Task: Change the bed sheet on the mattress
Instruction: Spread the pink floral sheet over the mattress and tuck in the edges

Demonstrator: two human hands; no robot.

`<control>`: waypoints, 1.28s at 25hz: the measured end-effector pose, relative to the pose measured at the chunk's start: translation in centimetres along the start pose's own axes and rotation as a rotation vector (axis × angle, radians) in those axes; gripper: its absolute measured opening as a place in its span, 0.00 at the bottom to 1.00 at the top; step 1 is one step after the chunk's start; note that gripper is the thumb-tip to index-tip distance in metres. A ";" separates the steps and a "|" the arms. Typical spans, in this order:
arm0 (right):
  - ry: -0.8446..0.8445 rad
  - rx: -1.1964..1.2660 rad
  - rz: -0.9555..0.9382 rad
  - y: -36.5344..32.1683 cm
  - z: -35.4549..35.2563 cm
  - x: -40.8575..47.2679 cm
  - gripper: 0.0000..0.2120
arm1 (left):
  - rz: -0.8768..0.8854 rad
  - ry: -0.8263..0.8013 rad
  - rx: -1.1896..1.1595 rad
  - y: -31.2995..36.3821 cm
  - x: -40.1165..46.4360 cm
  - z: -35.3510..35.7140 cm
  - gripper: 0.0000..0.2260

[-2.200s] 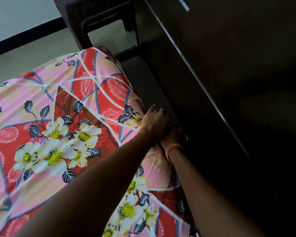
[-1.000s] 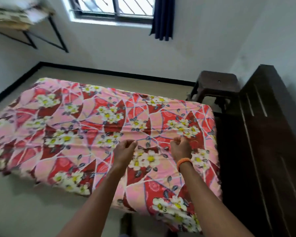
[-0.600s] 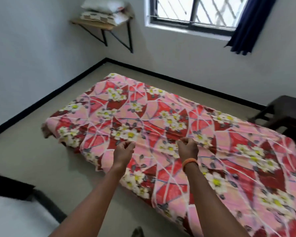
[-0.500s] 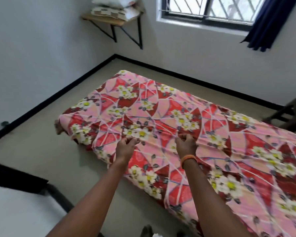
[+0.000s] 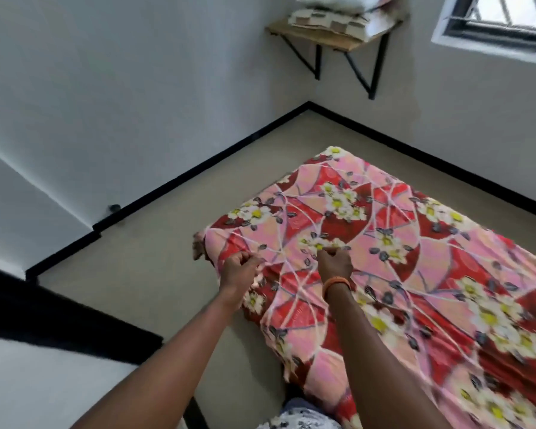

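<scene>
no readable text, labels or numbers

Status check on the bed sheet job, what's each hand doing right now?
Left hand pinching floral sheet near corner. Right hand pinching it too. Sheet spread over mattress. Nothing blocking.

The bed sheet (image 5: 399, 258) was printed cloth with a slight sheen, creased where it draped. The floor (image 5: 155, 258) looked matt and smooth, and the walls (image 5: 121, 88) were matt painted plaster. A pale wood shelf (image 5: 319, 37) sat on 2 black metal brackets (image 5: 365, 72), carrying folded cloth (image 5: 338, 17).
</scene>
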State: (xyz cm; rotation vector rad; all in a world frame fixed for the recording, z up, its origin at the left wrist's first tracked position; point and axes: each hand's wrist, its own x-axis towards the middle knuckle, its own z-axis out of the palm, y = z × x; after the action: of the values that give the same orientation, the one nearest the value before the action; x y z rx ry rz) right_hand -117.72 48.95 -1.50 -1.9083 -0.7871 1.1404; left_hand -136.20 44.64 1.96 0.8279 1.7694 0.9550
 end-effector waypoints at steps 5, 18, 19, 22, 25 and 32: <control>-0.116 -0.070 -0.072 -10.3 15.6 4.8 0.02 | 0.003 0.100 -0.025 6.1 14.1 -8.4 0.05; 0.316 0.101 0.151 -21.3 41.6 15.1 0.05 | -0.010 -0.441 0.078 15.0 46.6 -21.0 0.02; 0.342 0.116 0.172 -22.4 42.8 15.4 0.05 | -0.002 -0.484 0.110 15.8 48.3 -21.2 0.02; 0.432 0.111 0.226 -24.0 45.4 17.1 0.05 | 0.014 -0.601 0.175 17.6 52.3 -19.9 0.04; 0.530 0.147 0.266 -24.8 47.1 20.2 0.08 | 0.040 -0.707 0.230 19.2 55.4 -17.8 0.05; 0.650 0.323 0.422 -27.5 52.8 29.5 0.08 | 0.124 -0.918 0.515 23.3 67.1 -15.1 0.09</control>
State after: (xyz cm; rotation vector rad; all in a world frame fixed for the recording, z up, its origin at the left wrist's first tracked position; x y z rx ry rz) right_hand -156.63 102.43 -7.30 -2.0258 0.1518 0.7311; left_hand -170.19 108.71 -1.09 1.4264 1.1388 0.0890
